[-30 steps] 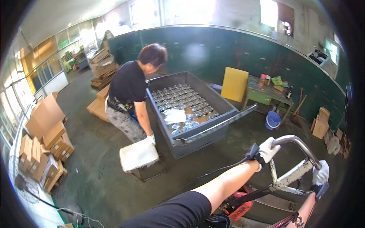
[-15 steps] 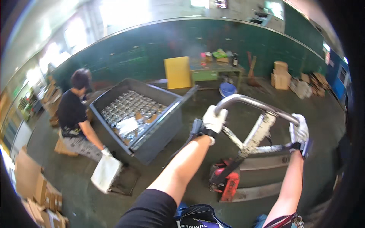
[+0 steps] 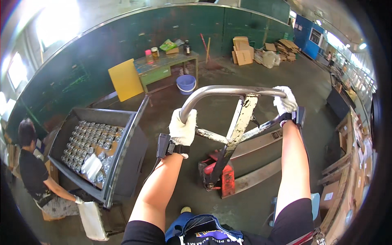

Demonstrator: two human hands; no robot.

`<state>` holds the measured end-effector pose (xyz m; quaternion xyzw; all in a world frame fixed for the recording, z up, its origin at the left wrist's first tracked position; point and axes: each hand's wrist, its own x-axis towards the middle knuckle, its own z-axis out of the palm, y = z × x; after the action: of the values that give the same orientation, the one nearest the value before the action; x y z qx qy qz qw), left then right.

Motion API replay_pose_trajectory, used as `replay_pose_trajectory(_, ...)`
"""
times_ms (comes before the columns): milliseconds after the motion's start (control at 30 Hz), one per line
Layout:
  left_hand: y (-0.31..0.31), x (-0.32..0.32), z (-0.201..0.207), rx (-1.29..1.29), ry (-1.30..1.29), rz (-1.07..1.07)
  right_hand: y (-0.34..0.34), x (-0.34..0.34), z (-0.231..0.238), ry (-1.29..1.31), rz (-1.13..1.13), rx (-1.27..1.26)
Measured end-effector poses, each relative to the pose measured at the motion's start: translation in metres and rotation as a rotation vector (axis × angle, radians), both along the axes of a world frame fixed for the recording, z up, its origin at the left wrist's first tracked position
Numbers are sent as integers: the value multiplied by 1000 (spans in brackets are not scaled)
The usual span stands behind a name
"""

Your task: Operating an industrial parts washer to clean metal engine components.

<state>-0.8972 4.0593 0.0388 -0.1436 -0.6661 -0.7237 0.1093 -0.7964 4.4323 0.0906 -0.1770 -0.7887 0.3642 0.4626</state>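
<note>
Both my hands, in white work gloves, grip the curved metal handle of a pallet jack. My left hand (image 3: pixel 182 127) is closed round the left end of the bar, and my right hand (image 3: pixel 285 100) round the right end. The pallet jack handle (image 3: pixel 230 90) has a worn white frame below the bare bar. Beneath it stand the red pump body (image 3: pixel 227 179) and two long grey forks (image 3: pixel 258 173), which point away to the right with no load on them. A small dark device is strapped to each of my wrists.
At left, a large grey bin (image 3: pixel 130 159) holds rows of shiny metal parts. A co-worker (image 3: pixel 32 167) beside it touches a white-padded stool (image 3: pixel 92 220). Farther off are a green table (image 3: pixel 157 73), a blue bucket (image 3: pixel 186 84) and cardboard (image 3: pixel 243 52). Wooden crating (image 3: pixel 341 175) lines the right.
My view has swung to the right, so the bin and co-worker sit farther left and the crating shows. Both hands still grip the handle.
</note>
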Motion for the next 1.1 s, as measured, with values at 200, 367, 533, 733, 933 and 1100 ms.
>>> replay_pose_trajectory(200, 25, -67, 7, -118, -28, -11, -23, 18, -6, -104, -263, -71)
replay_pose_trajectory(367, 72, -150, 28, -129, -47, -109, -70, 38, 7, -101, -345, -165)
replay_pose_trajectory(533, 146, -190, 47, -126, -164, -223, -115, 58, 12, -36, -224, -303)
replay_pose_trajectory(733, 242, -191, 37, -158, -111, -323, -130, 90, 6, -49, -221, -181)
replay_pose_trajectory(933, 304, -208, 21, -142, -23, -301, -110, 100, 36, -206, 27, -475)
replay_pose_trajectory(1100, 376, -206, 15, -138, -39, -467, -84, 95, 22, -229, -12, -507)
